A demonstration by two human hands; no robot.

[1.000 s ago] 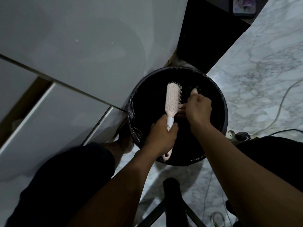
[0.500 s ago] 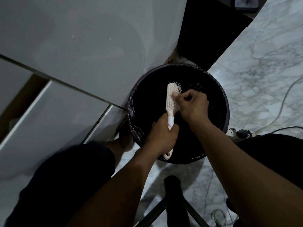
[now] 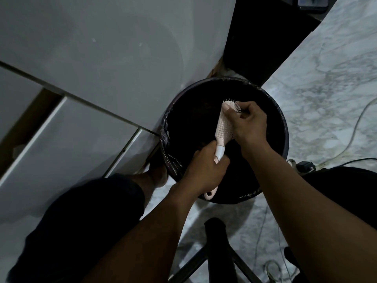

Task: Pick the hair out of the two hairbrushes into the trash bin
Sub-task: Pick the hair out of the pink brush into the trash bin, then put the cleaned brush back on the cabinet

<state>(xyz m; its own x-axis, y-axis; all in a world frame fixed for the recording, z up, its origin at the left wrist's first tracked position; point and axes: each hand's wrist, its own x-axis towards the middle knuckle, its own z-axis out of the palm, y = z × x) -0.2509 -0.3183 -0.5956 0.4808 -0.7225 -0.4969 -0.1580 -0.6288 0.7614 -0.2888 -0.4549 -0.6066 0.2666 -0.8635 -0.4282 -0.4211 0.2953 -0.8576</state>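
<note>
A pale pink hairbrush (image 3: 223, 127) is held upright over the round black trash bin (image 3: 284, 127), which is lined with a dark bag. My left hand (image 3: 206, 170) grips the brush's handle, whose looped end sticks out below the fist. My right hand (image 3: 247, 121) rests against the bristle side near the brush's tip, thumb on the back of the head and fingers curled into the bristles. Any hair between the fingers is too dark to make out. Only one hairbrush is in view.
White cabinet panels (image 3: 91, 78) stand to the left, touching the bin. Marble floor (image 3: 330, 78) spreads to the right, with a power strip (image 3: 302, 166) and cables. A black stool leg (image 3: 218, 252) lies below the bin. My knees flank the bin.
My right hand slid up the bristle side from the middle of the brush head to its tip. The left hand kept its hold on the handle.
</note>
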